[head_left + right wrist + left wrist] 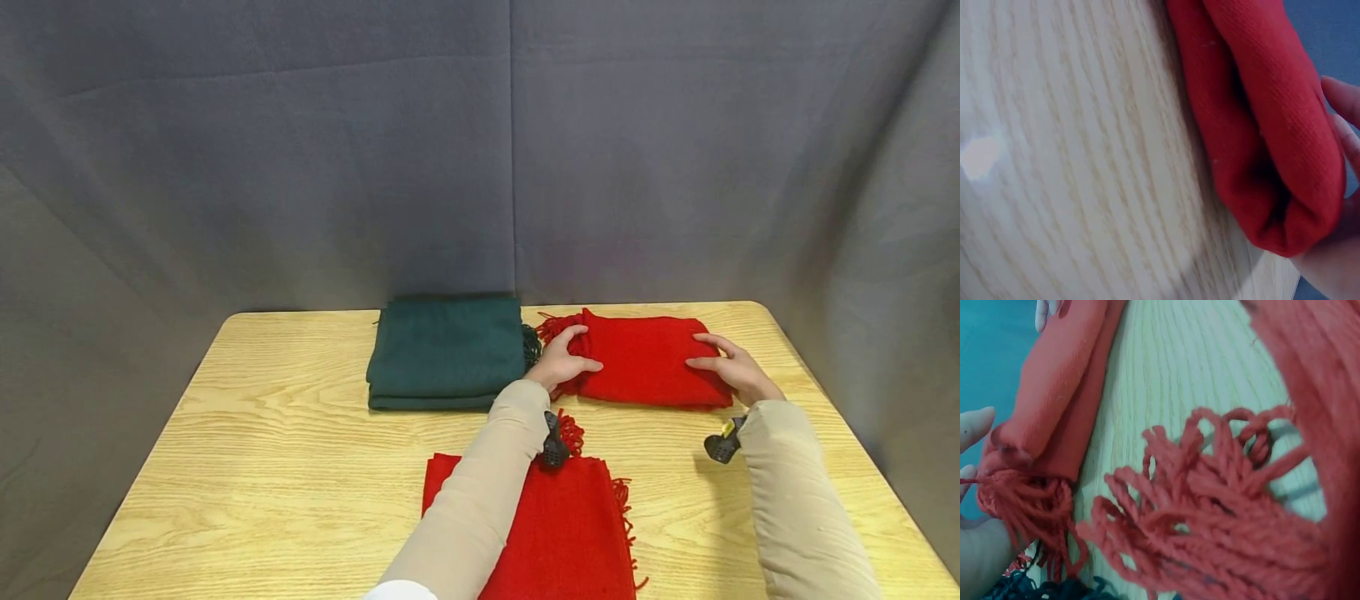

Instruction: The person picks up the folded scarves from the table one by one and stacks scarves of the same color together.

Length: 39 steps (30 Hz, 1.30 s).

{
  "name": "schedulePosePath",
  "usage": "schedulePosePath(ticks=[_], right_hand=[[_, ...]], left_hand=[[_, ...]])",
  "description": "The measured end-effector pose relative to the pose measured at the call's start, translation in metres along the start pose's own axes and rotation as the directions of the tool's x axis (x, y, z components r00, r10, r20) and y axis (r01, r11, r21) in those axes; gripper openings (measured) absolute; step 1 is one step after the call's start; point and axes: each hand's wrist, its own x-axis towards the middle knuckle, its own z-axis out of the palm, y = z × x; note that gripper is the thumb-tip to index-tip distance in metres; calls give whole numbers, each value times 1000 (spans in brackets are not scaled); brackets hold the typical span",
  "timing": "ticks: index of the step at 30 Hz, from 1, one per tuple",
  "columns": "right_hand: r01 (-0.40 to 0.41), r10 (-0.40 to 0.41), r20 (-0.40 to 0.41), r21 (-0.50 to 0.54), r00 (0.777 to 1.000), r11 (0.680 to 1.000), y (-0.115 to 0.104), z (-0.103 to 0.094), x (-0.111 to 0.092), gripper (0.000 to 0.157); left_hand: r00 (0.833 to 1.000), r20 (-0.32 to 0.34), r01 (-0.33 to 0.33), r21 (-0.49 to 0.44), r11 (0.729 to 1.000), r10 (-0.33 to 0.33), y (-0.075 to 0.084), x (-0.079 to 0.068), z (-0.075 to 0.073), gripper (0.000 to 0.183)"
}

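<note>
A folded red scarf (645, 360) lies at the back right of the table, its fringe to the left. My left hand (559, 362) rests at the fringed end, thumb and fingers spread apart. At the opposite, folded end, my right hand (741, 373) touches the red cloth with its fingers extended. In the left wrist view, strands of fringe (1029, 506) lie beside the thumb. The right wrist view shows the rounded, layered fold (1279, 144) against the hand, whose fingers are partly hidden.
A folded dark green scarf (450, 350) lies to the left, its fringe close to my left wrist. Another red scarf (573, 533) lies at the front, partly beneath my left forearm. A grey curtain (375, 167) hangs behind the wooden table (247, 467).
</note>
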Motion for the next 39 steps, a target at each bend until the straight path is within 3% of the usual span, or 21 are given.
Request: schedulePosePath(ticks=[8,16,21,32,39], right_hand=[[24,-25,23,37,999,999,1,-1,-1,49],[13,-13,26,-1,1000,1000,-1,1,-1,40],[8,-8,5,-24,1000,1000,-4,2,0,39],[16,-18,-28,-64,999,998,-10,2,0,58],[18,-22,-41,-85,999,996,-16,2,-2,60]], left_hand=[[999,-22,28,-40,999,-29,-1,2,4,66],[998,60,27,-92,995,-22,2,1,4,61],[998,59,13,-85,996,-8,5,2,5,56],[996,87,6,-86,996,2,15,3,1,62],[996,86,-2,-110,994,12,24,3,-2,64]])
